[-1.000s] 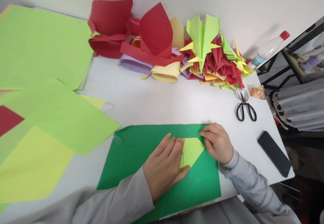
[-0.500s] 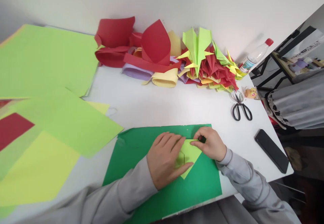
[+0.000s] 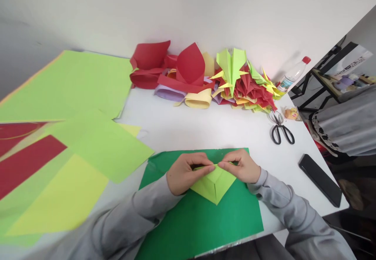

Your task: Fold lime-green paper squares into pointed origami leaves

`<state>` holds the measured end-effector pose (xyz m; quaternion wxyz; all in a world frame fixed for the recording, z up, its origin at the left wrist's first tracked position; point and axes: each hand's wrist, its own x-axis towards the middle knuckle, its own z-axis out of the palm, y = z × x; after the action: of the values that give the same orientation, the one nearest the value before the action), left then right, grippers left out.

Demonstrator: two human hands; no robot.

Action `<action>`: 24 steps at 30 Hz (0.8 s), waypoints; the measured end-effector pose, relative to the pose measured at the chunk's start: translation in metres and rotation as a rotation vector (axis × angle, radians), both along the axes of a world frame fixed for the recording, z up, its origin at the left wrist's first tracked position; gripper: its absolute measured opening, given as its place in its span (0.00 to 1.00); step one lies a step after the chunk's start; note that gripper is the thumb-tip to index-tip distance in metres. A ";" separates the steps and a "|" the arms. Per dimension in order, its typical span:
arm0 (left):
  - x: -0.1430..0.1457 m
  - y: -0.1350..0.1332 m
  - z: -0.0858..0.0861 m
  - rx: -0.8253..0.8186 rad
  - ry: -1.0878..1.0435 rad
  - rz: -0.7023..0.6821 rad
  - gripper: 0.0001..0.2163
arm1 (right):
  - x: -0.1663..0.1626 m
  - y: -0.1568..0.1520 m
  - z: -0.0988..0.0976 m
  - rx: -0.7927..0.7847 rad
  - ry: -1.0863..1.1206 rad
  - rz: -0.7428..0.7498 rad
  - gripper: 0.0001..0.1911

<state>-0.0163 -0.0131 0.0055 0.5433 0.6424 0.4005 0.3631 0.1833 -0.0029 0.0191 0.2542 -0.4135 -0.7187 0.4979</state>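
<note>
Table point(image 3: 176, 130): white, under green sheet point(image 3: 223, 228)
Left hand point(image 3: 182, 174): pinching paper point(image 3: 225, 185)
Right hand point(image 3: 244, 167): pinching paper, just beside left

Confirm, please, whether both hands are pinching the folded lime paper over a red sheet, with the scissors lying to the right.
Not quite: in the head view, the sheet is dark green, not red. The left hand and right hand do pinch the folded lime paper over it, and the scissors lie to the right.
</note>
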 end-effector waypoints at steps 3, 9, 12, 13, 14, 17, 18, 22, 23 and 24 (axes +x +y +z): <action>-0.005 0.007 0.000 -0.102 -0.044 0.013 0.12 | -0.004 0.006 -0.004 -0.072 0.104 -0.044 0.22; -0.005 0.009 -0.004 -0.019 -0.025 0.003 0.10 | -0.005 0.004 -0.018 -0.038 0.142 -0.039 0.17; -0.003 0.006 -0.005 -0.009 0.012 -0.024 0.11 | -0.005 0.001 -0.019 -0.012 0.118 -0.020 0.13; -0.002 0.006 -0.005 -0.014 0.022 -0.047 0.11 | -0.006 0.001 -0.019 -0.001 0.112 -0.004 0.12; -0.001 0.005 -0.005 -0.019 0.031 -0.073 0.12 | -0.006 0.000 -0.019 0.009 0.109 0.019 0.11; 0.000 0.004 -0.004 0.003 0.056 -0.159 0.14 | -0.008 -0.003 -0.018 0.044 0.112 0.087 0.09; 0.001 0.004 -0.003 0.021 0.059 -0.176 0.14 | -0.008 -0.003 -0.017 0.051 0.118 0.100 0.08; 0.001 0.001 -0.002 0.075 0.058 -0.200 0.13 | -0.008 -0.005 -0.017 0.015 0.158 0.137 0.08; 0.001 0.001 -0.002 0.075 0.055 -0.205 0.13 | -0.008 -0.005 -0.017 -0.006 0.167 0.139 0.08; 0.000 0.001 -0.003 0.071 0.053 -0.211 0.13 | -0.008 -0.005 -0.016 -0.032 0.174 0.134 0.09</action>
<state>-0.0159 -0.0124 0.0027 0.5448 0.7091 0.3317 0.3005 0.1756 -0.0075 0.0026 0.2751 -0.3236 -0.7120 0.5591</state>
